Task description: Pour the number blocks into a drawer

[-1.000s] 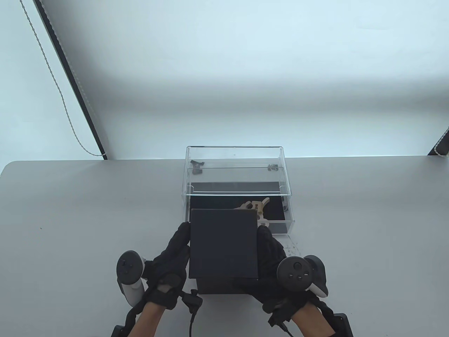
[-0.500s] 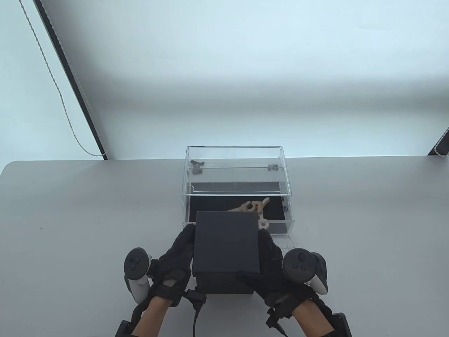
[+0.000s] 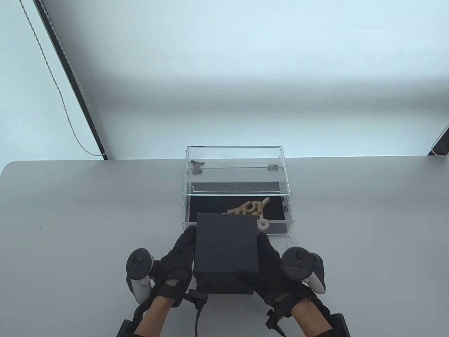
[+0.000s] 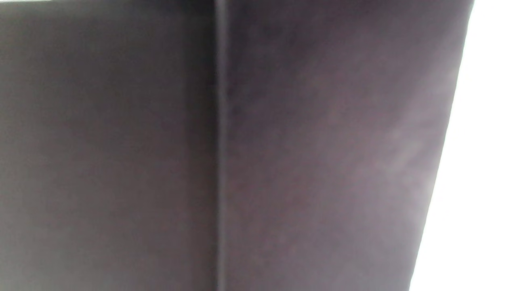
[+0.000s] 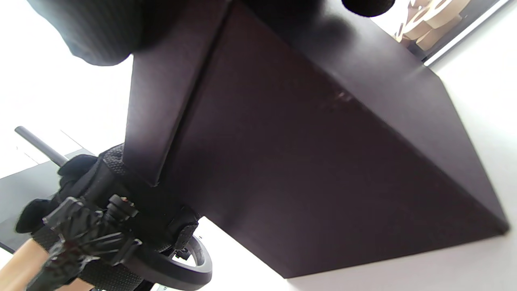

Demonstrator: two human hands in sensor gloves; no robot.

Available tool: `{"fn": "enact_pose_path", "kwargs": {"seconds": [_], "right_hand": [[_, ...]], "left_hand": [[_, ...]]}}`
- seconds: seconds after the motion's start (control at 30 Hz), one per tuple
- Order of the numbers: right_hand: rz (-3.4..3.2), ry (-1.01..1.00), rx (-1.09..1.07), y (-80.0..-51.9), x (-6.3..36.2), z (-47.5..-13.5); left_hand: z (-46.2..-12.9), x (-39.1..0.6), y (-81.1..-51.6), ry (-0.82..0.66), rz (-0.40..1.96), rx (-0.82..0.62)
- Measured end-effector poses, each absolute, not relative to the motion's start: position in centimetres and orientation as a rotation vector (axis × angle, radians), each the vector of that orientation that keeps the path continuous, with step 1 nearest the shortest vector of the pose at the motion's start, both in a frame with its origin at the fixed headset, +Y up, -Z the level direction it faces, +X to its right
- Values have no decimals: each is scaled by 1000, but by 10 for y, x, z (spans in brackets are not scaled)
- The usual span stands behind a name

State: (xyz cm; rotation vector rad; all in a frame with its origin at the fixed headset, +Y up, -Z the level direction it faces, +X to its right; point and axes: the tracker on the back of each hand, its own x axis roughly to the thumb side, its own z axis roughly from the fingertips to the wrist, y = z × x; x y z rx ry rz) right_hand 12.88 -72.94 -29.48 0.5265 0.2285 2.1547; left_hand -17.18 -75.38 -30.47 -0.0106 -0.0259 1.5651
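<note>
Black box (image 3: pixel 226 245): one; it is being held between the two hands, bottom face turned up toward the table camera and far end reaching over the near edge of the drawer. It is filling nearly all of the left wrist view (image 4: pixel 258 145), and in the right wrist view (image 5: pixel 315 161) it is hanging clear above the table.

Left hand (image 3: pixel 175 256): one glove; it is pressing against the box's left side, fingers running forward along the wall and curling onto it, so the hand is clamping the box. A tracker (image 3: pixel 138 266) is sitting just outside the hand, on the side away from the box.

Right hand (image 3: pixel 272 266): one glove; it is gripping the box's right side, with the thumb lying across the near corner of the upturned face. A second tracker (image 3: pixel 300 265) is sitting just outside this hand.

Number blocks (image 3: pixel 250 210): one pale wooden heap; the pieces are overlapping, so an exact count cannot be given. They are lying in the drawer just beyond the box's far end, ahead of both sets of fingertips.

Drawer (image 3: pixel 280 228): one, dark-floored and clear-walled; it is standing pulled out toward the hands from one clear case (image 3: pixel 235 170).

Table (image 3: pixel 87 217): one grey surface; it is carrying the case and drawer.
</note>
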Motion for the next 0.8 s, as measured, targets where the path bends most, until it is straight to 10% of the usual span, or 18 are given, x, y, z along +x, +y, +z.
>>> {"fn": "enact_pose_path", "kwargs": {"seconds": [0.8], "right_hand": [[2118, 259, 504, -734, 130, -296]], "left_hand": [[-306, -177, -754, -3, 1488, -29]]}}
